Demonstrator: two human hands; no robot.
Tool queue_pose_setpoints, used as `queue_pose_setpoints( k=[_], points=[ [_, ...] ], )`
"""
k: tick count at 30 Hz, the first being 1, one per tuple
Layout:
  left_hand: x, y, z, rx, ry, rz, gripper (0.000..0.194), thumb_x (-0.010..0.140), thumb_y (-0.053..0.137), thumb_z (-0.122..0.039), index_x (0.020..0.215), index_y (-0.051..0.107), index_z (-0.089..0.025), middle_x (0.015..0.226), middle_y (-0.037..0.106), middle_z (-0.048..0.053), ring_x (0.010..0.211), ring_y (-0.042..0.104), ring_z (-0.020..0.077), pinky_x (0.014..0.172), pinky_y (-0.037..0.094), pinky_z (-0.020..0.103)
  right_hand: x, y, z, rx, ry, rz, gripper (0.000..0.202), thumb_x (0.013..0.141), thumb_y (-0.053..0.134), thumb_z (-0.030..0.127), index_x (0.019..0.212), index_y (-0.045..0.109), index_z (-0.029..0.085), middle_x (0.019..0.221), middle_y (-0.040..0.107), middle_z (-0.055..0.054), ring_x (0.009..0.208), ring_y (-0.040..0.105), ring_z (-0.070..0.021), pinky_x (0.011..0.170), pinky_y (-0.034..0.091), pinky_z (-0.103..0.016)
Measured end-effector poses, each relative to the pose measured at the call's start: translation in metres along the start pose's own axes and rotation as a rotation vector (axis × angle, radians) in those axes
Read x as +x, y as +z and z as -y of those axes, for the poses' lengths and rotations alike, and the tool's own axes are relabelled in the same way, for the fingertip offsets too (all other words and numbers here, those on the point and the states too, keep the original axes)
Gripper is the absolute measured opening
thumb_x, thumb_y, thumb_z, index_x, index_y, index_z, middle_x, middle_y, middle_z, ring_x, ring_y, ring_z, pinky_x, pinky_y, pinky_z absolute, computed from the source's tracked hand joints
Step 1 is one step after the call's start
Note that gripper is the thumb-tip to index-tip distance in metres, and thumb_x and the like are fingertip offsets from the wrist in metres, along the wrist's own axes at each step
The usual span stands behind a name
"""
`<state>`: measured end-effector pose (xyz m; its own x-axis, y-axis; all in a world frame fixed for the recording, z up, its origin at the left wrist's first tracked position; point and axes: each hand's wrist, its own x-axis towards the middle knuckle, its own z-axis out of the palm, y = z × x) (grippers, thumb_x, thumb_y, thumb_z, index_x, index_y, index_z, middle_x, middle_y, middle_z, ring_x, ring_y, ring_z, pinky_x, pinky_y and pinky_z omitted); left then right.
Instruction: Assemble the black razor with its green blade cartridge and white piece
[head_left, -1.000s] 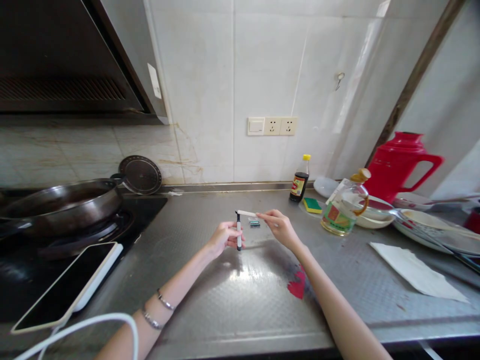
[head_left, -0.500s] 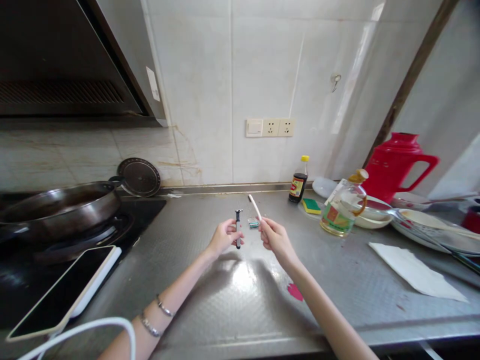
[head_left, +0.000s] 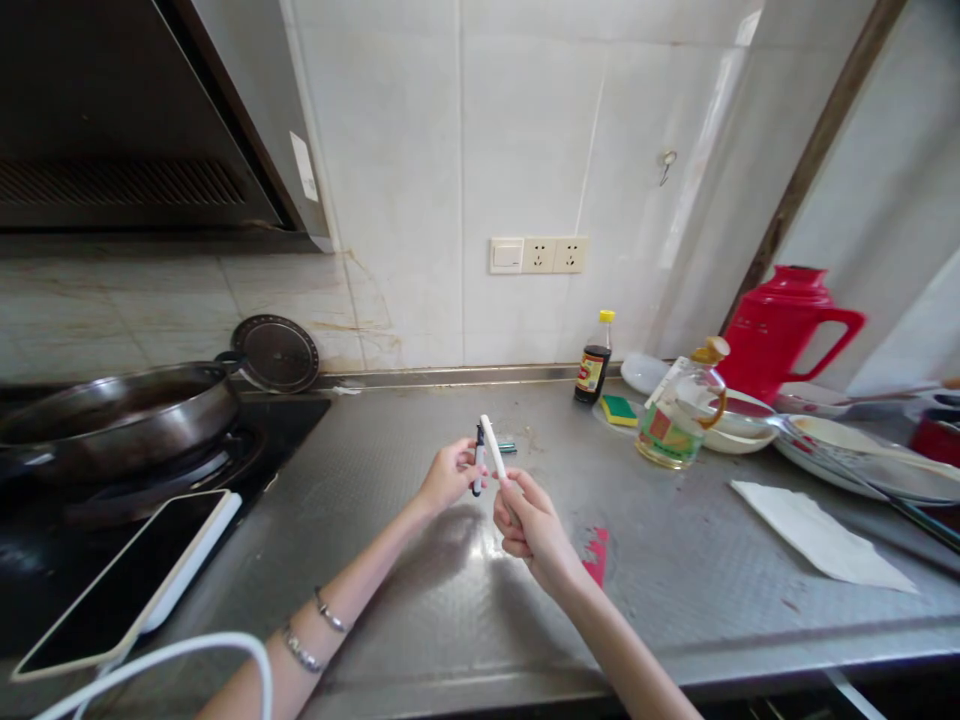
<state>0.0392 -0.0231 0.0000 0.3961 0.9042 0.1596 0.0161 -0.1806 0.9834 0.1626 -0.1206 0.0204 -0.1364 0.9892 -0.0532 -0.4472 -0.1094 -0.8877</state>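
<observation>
Between the fingers of my left hand (head_left: 448,476) is a small grey and black tool (head_left: 478,470), held upright above the steel counter (head_left: 360,560). My right hand (head_left: 531,520) grips a slim white stick-like tool (head_left: 493,448), its tip pointing up and left. That tip is at the upper end of the grey tool; whether they touch I cannot tell. Just behind, small green cylinders (head_left: 508,447) lie on the counter, partly covered by the white tool.
At left are a stove with a pan (head_left: 127,410) and a phone (head_left: 120,590). On the right stand a sauce bottle (head_left: 593,360), sponge (head_left: 619,410), oil jug (head_left: 679,410), red thermos (head_left: 784,330), plates (head_left: 847,450) and a white paper (head_left: 821,530).
My right hand has moved left and toward me, bringing the white tool's tip to the grey tool. My left hand has barely moved.
</observation>
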Motion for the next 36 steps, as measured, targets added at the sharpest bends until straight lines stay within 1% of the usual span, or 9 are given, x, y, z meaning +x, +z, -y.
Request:
queue_pose_setpoints(
  k=[3,7,9,13,18,24,29,34,36],
  points=[
    [0.001,-0.001,0.001,0.009,-0.004,-0.012,0.037,0.065,0.065,-0.022,0.098,0.052,-0.012,0.067,0.063,0.002,0.054,0.062,0.0140,0.049,0.046,0.022,-0.002,0.002,0.000,0.026,-0.009,-0.002,0.039,0.069,0.062,0.052,0.087,0.042,0.023,0.049,0.037,0.012,0.035,0.015,-0.0011,0.032,0.005,-0.012],
    [0.001,0.000,0.002,-0.004,-0.001,0.011,0.034,0.066,0.064,-0.022,0.096,0.053,-0.012,0.068,0.063,0.003,0.054,0.061,0.0128,0.049,0.046,0.021,0.002,0.005,0.004,0.055,-0.046,-0.018,0.041,0.066,0.066,0.049,0.087,0.043,0.023,0.048,0.037,0.012,0.035,0.016,-0.0008,0.032,0.005,-0.012],
    [0.000,0.000,0.002,-0.003,0.005,0.016,0.034,0.066,0.064,-0.022,0.096,0.053,-0.012,0.066,0.062,0.001,0.053,0.060,0.0124,0.049,0.046,0.021,0.002,0.007,0.001,0.061,-0.035,-0.023,0.042,0.065,0.066,0.050,0.086,0.042,0.023,0.048,0.037,0.012,0.035,0.016,-0.0009,0.032,0.004,-0.012],
    [0.001,0.000,0.003,0.036,0.029,-0.003,0.036,0.064,0.064,-0.020,0.097,0.054,-0.011,0.060,0.059,-0.002,0.049,0.059,0.0116,0.048,0.045,0.021,-0.001,0.013,-0.007,0.078,-0.022,-0.043,0.040,0.068,0.063,0.051,0.087,0.043,0.023,0.049,0.036,0.012,0.035,0.016,-0.0006,0.032,0.005,-0.012],
    [0.001,0.002,0.004,0.040,0.041,0.010,0.038,0.064,0.063,-0.021,0.100,0.055,-0.010,0.061,0.059,-0.001,0.050,0.058,0.0113,0.048,0.044,0.021,-0.002,0.015,-0.003,0.107,-0.051,-0.048,0.039,0.067,0.065,0.049,0.086,0.043,0.023,0.048,0.035,0.012,0.035,0.015,-0.0007,0.032,0.005,-0.012],
    [0.002,-0.001,0.005,0.081,0.031,-0.003,0.036,0.064,0.061,-0.018,0.099,0.055,-0.010,0.063,0.060,0.000,0.052,0.059,0.0122,0.049,0.045,0.022,-0.005,0.015,-0.014,0.107,-0.031,-0.052,0.037,0.071,0.061,0.050,0.091,0.044,0.023,0.050,0.036,0.012,0.036,0.018,-0.0008,0.033,0.006,-0.012],
    [0.001,0.000,0.002,0.045,0.032,0.013,0.038,0.065,0.060,-0.019,0.101,0.053,-0.010,0.064,0.061,0.000,0.052,0.060,0.0123,0.050,0.046,0.022,-0.005,0.015,-0.013,0.134,-0.064,-0.060,0.037,0.070,0.063,0.048,0.090,0.044,0.023,0.049,0.034,0.012,0.036,0.014,-0.0008,0.032,0.005,-0.012],
    [0.002,0.000,0.004,0.065,0.038,-0.003,0.026,0.066,0.059,-0.018,0.091,0.054,-0.011,0.063,0.061,0.001,0.051,0.059,0.0117,0.048,0.045,0.021,-0.016,0.019,-0.023,0.162,0.022,-0.064,0.038,0.071,0.063,0.048,0.091,0.043,0.024,0.051,0.036,0.011,0.038,0.017,-0.0011,0.033,0.006,-0.011],
    [0.002,-0.001,0.005,0.076,0.039,-0.015,0.026,0.067,0.058,-0.018,0.091,0.054,-0.011,0.065,0.062,0.002,0.051,0.060,0.0122,0.048,0.045,0.022,-0.019,0.019,-0.023,0.172,0.027,-0.052,0.037,0.071,0.063,0.047,0.091,0.044,0.024,0.051,0.036,0.011,0.038,0.016,-0.0011,0.033,0.006,-0.011]
  ],
)
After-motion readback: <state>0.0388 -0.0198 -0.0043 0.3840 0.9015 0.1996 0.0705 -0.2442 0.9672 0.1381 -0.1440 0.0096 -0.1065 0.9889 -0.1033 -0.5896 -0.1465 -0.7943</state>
